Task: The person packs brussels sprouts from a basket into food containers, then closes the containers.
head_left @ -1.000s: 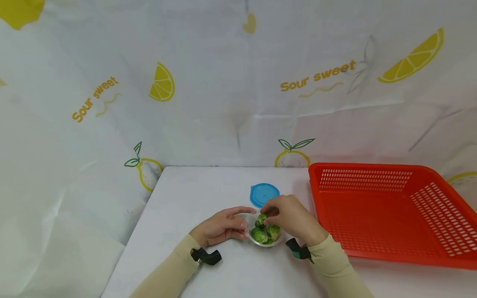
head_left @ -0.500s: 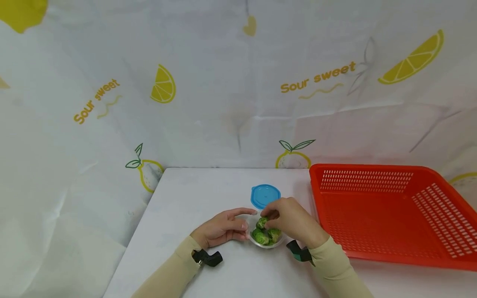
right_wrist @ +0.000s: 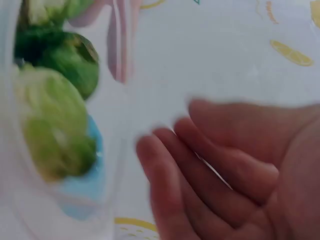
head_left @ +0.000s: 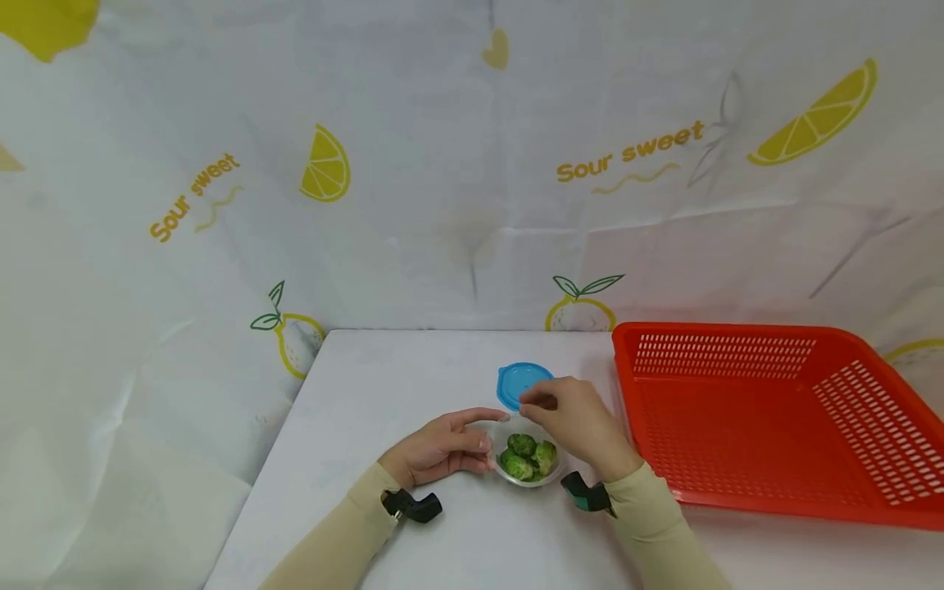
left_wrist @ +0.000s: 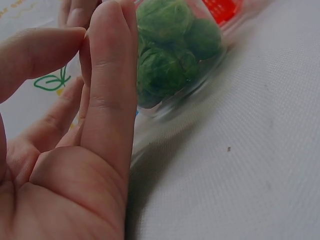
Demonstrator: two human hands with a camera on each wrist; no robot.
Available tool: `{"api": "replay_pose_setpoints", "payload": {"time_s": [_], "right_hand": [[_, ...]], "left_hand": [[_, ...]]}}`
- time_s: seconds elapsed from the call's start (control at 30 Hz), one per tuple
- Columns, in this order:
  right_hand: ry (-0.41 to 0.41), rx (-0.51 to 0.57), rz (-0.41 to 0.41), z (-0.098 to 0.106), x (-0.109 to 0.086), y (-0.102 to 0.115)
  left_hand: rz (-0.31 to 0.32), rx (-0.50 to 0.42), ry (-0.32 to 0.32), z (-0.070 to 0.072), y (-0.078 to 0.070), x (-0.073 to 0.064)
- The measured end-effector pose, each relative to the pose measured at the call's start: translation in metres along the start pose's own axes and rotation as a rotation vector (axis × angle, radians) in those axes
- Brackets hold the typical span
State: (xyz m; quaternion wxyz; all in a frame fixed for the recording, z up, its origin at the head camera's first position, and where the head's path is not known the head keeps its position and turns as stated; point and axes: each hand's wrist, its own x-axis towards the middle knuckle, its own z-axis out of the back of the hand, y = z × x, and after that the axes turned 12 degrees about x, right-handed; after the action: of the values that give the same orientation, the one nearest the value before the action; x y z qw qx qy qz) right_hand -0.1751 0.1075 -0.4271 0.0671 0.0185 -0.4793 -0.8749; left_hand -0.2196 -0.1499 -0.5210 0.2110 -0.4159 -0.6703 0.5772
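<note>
From the head view, a small clear round bowl [head_left: 528, 460] sits on the white table [head_left: 383, 385] holding several green Brussels sprouts [head_left: 525, 457]; the left hand [head_left: 441, 449] cups its left side with fingers laid along the wall, and the right hand [head_left: 577, 424] hangs just above the far rim, fingers loosely curled and holding nothing, beside the round blue lid [head_left: 522, 383]. A moment ago that hand pinched a sprout down in the bowl; now it has lifted off and the sprouts lie settled. The empty red slatted plastic basket [head_left: 774, 410] stands to the right. In the left wrist view, straight fingers [left_wrist: 107, 95] press the transparent, glossy wall over leafy sprouts [left_wrist: 167, 55]. The right wrist view, blurred, shows relaxed, empty fingers [right_wrist: 200, 185] near the bowl's sprouts [right_wrist: 55, 115].
</note>
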Motion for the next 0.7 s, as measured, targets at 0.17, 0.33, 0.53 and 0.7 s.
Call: {"api": "replay_pose_setpoints", "payload": {"time_s": [0.17,0.33,0.53,0.7], "right_hand": [[-0.185,0.067,-0.008,-0.015,0.009,-0.009],[-0.257,0.105,-0.086,-0.02,0.013,-0.028],[-0.258,0.118,-0.199,-0.019,0.021,-0.052],[-0.239,0.155,-0.246,-0.015,0.027,-0.069]], "left_hand": [[0.008,0.046,-0.017,0.001,-0.004,-0.002],[0.061,0.195,-0.154,0.012,-0.014,-0.002],[0.111,0.404,-0.431,0.027,-0.035,0.015],[0.17,0.413,-0.506,0.021,-0.051,0.044]]}}
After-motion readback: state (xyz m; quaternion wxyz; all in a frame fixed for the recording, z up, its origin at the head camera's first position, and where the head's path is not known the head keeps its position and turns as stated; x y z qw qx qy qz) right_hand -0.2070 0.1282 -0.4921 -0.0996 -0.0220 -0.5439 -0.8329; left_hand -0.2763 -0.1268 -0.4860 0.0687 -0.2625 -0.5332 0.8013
